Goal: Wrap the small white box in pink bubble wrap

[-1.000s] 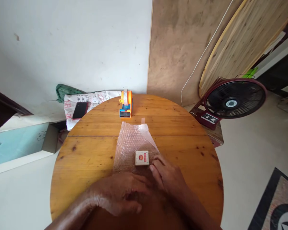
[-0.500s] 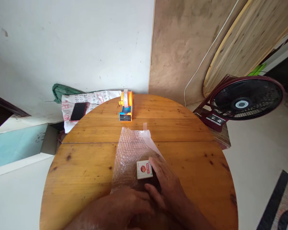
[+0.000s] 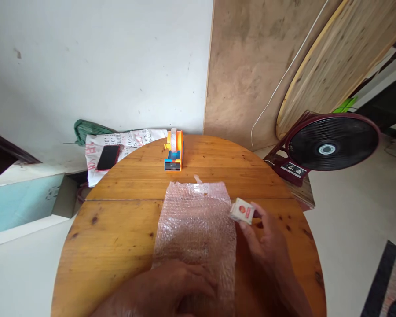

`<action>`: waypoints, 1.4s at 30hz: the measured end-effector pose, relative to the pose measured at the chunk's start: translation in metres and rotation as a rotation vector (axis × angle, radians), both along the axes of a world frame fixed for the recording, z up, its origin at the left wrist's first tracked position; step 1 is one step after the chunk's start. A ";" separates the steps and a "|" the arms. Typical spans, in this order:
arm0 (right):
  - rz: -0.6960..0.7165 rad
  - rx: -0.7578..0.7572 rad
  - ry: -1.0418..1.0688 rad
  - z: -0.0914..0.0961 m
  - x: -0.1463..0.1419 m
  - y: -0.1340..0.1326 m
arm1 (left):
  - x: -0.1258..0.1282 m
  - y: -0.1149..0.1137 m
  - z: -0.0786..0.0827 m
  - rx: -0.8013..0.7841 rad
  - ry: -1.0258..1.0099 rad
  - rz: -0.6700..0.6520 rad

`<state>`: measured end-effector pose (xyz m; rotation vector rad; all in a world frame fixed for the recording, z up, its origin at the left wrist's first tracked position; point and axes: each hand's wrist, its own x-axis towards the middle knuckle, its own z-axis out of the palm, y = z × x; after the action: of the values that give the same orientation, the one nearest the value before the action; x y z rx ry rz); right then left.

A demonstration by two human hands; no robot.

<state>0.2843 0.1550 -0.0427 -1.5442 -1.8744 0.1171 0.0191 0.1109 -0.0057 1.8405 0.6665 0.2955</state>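
A sheet of bubble wrap lies spread on the round wooden table, a bit of clear tape sticking up at its far edge. My left hand rests on the near part of the sheet, its fingers stretched out to the right. Beyond the sheet's right edge, my right hand grips a small white box with a red round print, thumb on the near side and fingers on the far side. The box is tilted and looks raised off the table.
An orange and blue tape dispenser stands near the table's far edge. Left of it, a phone lies on a printed white sack. A dark red fan stands beyond the table on the right.
My right hand has picked the small box up off the bubble wrap and carried it right. The wrap's right side now lies unfolded and flatter. My left hand has stayed nearly in place.
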 end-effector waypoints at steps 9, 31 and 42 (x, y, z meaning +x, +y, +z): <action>-0.043 0.160 -0.044 0.003 0.012 0.005 | 0.001 -0.001 -0.011 0.009 -0.023 -0.040; 0.573 -0.243 -0.403 0.030 -0.080 -0.010 | 0.000 -0.007 -0.011 0.006 -0.004 -0.041; 0.598 -0.223 -0.256 -0.001 -0.059 0.005 | 0.013 0.009 -0.063 0.720 0.183 0.572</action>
<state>0.2256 0.1597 -0.0439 -1.1227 -2.5557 0.4258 0.0322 0.1199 -0.0685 2.3337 1.3427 0.8331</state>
